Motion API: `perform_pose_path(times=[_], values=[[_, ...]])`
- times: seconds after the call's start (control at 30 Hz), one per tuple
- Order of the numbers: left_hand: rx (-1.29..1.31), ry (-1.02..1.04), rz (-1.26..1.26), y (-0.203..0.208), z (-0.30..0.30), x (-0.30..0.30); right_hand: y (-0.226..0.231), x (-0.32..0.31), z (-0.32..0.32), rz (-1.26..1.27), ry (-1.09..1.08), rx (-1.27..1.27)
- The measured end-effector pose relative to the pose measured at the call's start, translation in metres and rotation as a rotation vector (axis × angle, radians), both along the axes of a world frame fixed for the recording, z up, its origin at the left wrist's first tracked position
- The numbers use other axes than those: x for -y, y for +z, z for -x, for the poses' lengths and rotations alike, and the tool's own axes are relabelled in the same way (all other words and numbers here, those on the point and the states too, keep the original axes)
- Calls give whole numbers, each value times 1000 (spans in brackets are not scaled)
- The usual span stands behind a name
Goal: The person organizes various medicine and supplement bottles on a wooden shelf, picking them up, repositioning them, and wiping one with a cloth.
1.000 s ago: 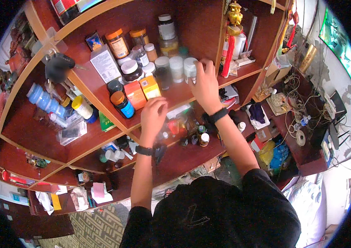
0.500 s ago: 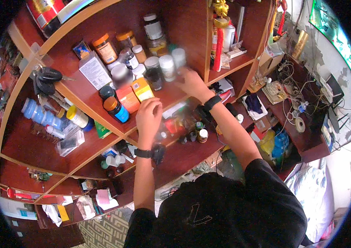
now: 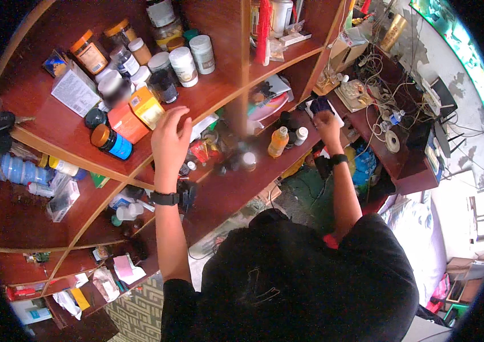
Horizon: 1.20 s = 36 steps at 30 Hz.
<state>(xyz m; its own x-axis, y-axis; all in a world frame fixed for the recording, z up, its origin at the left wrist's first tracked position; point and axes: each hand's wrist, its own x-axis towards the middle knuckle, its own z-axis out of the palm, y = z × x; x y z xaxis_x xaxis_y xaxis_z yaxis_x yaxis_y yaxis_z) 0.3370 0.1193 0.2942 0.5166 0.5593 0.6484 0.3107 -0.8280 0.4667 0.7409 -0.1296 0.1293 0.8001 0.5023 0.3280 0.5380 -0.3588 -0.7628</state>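
Note:
My left hand (image 3: 169, 142) is raised in front of the shelf edge, thumb and fingers apart, holding nothing. Just beyond its fingertips stand a yellow box (image 3: 147, 108) and an orange box (image 3: 128, 122). Off to the right, the fingers of my right hand (image 3: 328, 130) are bent onto a bunched dark blue cloth (image 3: 321, 108), which lies over something white. Its fingertips are partly hidden by the hand. Left of that hand stand an orange bottle (image 3: 278, 141) and a white-capped bottle (image 3: 301, 135). Two white jars (image 3: 183, 66) share the upper shelf with several supplement bottles.
A wooden upright (image 3: 244, 85) divides the shelves between my hands. Tangled cables and a router (image 3: 440, 94) cover the desk at the right. Black-handled scissors (image 3: 1, 122) hang at the left shelf edge. A blue bag (image 3: 365, 165) sits low beside my right forearm.
My right hand has left the white jars and swung right to the dark blue cloth. My left hand remains near the boxes, its fingers more spread. The view has shifted right.

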Motion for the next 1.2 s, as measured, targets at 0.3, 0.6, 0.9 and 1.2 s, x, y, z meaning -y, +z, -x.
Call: perform_pose_path(times=[0.3,0.6,0.9,1.2], values=[[-32,38,54,-3,-53,-34,-124,-7,-2,306,164,91],[-5,29,5,-1,-72,-44,-126,-9,0,361,14,-83],[-80,-24,16,-2,-59,-26,-28,27,57,-175,-178,-130],[78,-169,223,-4,-50,-29,195,-26,155,-571,246,237]])
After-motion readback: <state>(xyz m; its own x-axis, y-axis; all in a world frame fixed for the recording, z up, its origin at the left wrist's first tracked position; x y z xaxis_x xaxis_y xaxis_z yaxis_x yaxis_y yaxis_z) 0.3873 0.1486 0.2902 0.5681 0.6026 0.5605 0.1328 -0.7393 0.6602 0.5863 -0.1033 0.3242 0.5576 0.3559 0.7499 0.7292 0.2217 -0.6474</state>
